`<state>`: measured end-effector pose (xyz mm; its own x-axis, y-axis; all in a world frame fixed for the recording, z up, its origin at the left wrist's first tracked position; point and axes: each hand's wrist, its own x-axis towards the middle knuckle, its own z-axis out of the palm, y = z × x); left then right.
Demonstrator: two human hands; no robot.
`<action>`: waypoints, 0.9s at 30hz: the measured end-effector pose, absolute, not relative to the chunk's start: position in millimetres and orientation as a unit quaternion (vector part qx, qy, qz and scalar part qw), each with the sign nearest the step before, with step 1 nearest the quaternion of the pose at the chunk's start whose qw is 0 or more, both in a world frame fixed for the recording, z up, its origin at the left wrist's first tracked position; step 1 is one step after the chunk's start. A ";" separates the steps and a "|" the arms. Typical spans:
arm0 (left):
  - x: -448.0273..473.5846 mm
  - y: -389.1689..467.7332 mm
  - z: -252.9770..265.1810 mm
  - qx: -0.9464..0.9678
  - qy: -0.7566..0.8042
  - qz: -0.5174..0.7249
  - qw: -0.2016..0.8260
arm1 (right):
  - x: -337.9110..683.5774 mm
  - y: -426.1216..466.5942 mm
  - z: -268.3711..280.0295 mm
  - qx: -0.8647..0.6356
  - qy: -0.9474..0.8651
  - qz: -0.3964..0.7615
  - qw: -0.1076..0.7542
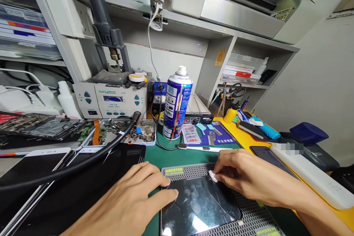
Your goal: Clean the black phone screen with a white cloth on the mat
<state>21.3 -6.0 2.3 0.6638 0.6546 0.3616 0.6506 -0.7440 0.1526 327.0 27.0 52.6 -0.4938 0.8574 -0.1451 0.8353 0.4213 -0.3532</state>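
Observation:
A dark phone-like screen (199, 199) lies face up on a grey perforated anti-slip pad (193, 170). Its glossy surface carries smudges, streaks and bright reflections. My left hand (132, 197) rests at its left side, fingers stretched out, the thumb on the glass and the index finger by the upper left corner. Near the far right corner, my right hand (240, 173) pinches a small white folded wipe (212, 176) against the screen's far edge. A small pale tab shows at the near right edge. My left palm's underside is hidden.
Behind the pad lie a white-handled brush (204, 149) and a blue spray can (177, 103). A thick black hose (110, 147) crosses the left side over large dark screens (110, 191). A long white box (309, 173) lies right of my forearm; a soldering station (113, 99) stands behind.

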 end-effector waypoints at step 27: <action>21.4 -19.2 38.2 0.856 0.441 0.160 0.218 | 249.1 18.4 66.5 -0.381 -0.919 0.102 -0.027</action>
<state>21.4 -19.2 38.2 0.5605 0.8241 0.0816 0.6844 -0.5164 0.5146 249.1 18.4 66.5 -0.7085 0.6942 -0.1268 0.7051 0.6893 -0.1664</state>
